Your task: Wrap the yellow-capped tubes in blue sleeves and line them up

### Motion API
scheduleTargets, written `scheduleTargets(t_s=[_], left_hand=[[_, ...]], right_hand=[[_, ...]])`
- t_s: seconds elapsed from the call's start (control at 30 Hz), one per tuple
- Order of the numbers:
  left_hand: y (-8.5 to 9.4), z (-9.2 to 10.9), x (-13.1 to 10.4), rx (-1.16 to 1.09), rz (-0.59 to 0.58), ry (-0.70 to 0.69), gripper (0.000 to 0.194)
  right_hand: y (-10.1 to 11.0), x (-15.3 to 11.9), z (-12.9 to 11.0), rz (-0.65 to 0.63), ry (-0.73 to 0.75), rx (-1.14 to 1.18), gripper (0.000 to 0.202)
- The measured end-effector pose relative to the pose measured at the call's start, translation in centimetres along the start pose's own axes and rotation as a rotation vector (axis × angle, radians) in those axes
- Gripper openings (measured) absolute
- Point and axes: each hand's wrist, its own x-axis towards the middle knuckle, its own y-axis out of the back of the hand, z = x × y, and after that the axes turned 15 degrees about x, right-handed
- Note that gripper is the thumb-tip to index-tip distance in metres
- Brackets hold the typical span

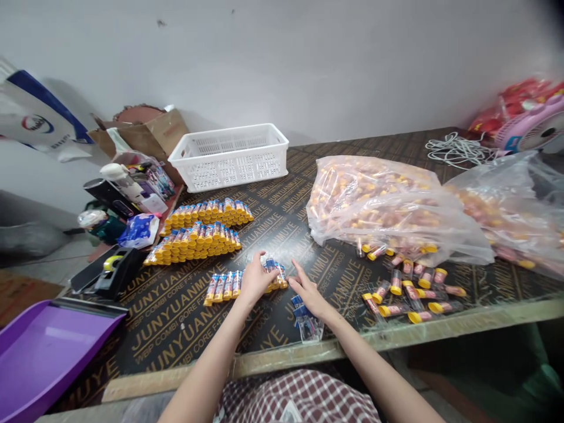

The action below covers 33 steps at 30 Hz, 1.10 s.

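Dark table (268,235), tube row (228,286) near you.
Your left hand (254,281) curls at the row's right part; can't tell if it grips. Your right hand (309,296) sits just beside the right end, thumb and index wide. Stacked tubes (194,244) lie behind, left; loose tubes (395,288) right, by a bag (379,194).

Across the whole far side, a plain pale grey wall (282,76), with a small dark blemish (161,23) high up, left of centre. Close against the wall, a broad table (282,226) topped with dark plywood, printed with repeated gold-brown lettering, JUNYUANMUYE among the words. Along the near edge, a pale, shiny strip (423,330). At far right, a pink fan (535,126). Beyond the left edge, a bit of greyish floor (66,252). Soft, even light, a whitish sheen mid-table; deep shadow below, near right.
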Motion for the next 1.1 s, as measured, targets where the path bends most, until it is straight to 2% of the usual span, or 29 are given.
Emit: scheduleTargets(t_s=[0.17, 0.27, 0.33, 0.4, 0.47, 0.53, 0.6, 0.67, 0.8, 0.93, 1.1], left_hand=[[0.0, 0.1, 0.4, 0.146, -0.041, -0.056, 0.054], [0.4, 0.4, -0.3, 0.161, 0.038, -0.042, 0.048], [0.4, 0.7, -1.5, 0.123, 0.119, -0.034, 0.039], [-0.1, 1.0, -3.2, 0.061, 0.112, -0.081, 0.032], [-1.3, 1.3, -5.0, 0.029, 0.003, -0.177, 0.028], [-2.9, 1.5, -6.3, 0.059, -0.118, -0.251, 0.021], [-4.3, 1.7, -7.1, 0.125, -0.181, -0.254, 0.02], [-5.3, 1.8, -7.3, 0.172, -0.199, -0.226, 0.016], [-5.6, 1.9, -7.2, 0.173, -0.201, -0.196, 0.01], [-5.4, 1.7, -7.4, 0.167, -0.231, -0.143, 0.02], [-5.7, 1.5, -7.8, 0.087, -0.237, -0.113, 0.008]], right_hand=[[-0.4, -0.2, -0.4, -0.001, 0.02, -0.016, 0.059], [0.7, -1.0, -0.9, -0.008, 0.075, -0.079, 0.058], [2.3, -1.9, -1.3, 0.033, 0.158, -0.251, 0.059], [4.8, -2.9, -1.6, 0.132, 0.202, -0.539, 0.058], [7.6, -4.0, -1.6, 0.273, 0.139, -0.821, 0.05], [10.2, -5.1, -1.2, 0.358, 0.067, -0.927, 0.042], [12.1, -6.1, -0.7, 0.387, 0.02, -0.98, 0.035], [13.1, -6.9, -0.3, 0.386, -0.011, -1.024, 0.029], [13.0, -7.9, 0.4, 0.368, -0.044, -1.07, 0.023], [12.1, -7.9, 1.0, 0.351, -0.052, -1.068, 0.025], [11.5, -7.8, 1.8, 0.317, -0.044, -1.021, 0.03]])
